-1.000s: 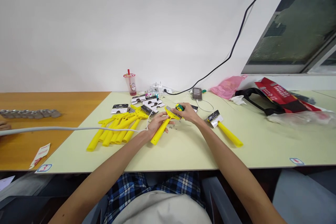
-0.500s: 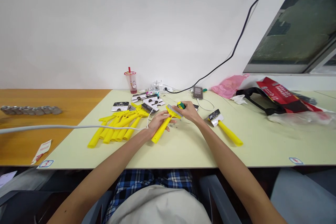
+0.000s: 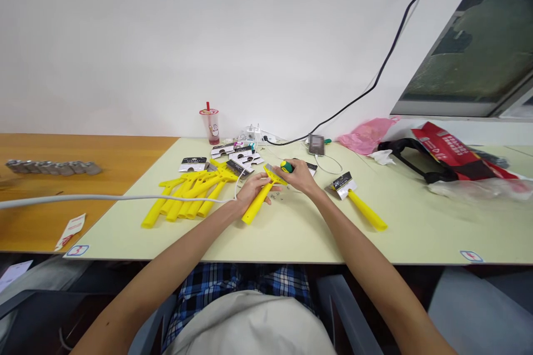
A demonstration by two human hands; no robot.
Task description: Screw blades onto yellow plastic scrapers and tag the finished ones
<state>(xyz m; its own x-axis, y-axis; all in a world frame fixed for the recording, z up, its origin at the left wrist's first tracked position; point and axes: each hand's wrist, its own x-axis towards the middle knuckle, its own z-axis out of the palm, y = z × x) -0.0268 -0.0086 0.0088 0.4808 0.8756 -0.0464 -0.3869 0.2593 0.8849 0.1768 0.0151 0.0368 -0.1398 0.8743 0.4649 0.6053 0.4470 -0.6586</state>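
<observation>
A yellow scraper (image 3: 257,204) is tilted above the table, its head up and away from me, with my left hand (image 3: 251,191) closed around it near the head. My right hand (image 3: 300,175) grips a screwdriver (image 3: 286,166) with a green and yellow handle, held at the scraper's head; its shaft and tip are hidden. A few small screws (image 3: 276,196) lie on the table just beyond the handle. Left of my hands, several yellow scraper handles (image 3: 187,194) lie in a pile. To the right rests a scraper with a card sleeve (image 3: 361,206) over its head.
Behind the pile are several black-and-white cards (image 3: 193,164). A drink cup (image 3: 210,125), a power strip (image 3: 252,133) and a small device (image 3: 316,145) stand along the wall. A white cable (image 3: 125,197) crosses near my left wrist. Bags (image 3: 449,150) lie at the right.
The whole view has shifted slightly. Both hands keep their holds on the scraper and the screwdriver, with little visible movement.
</observation>
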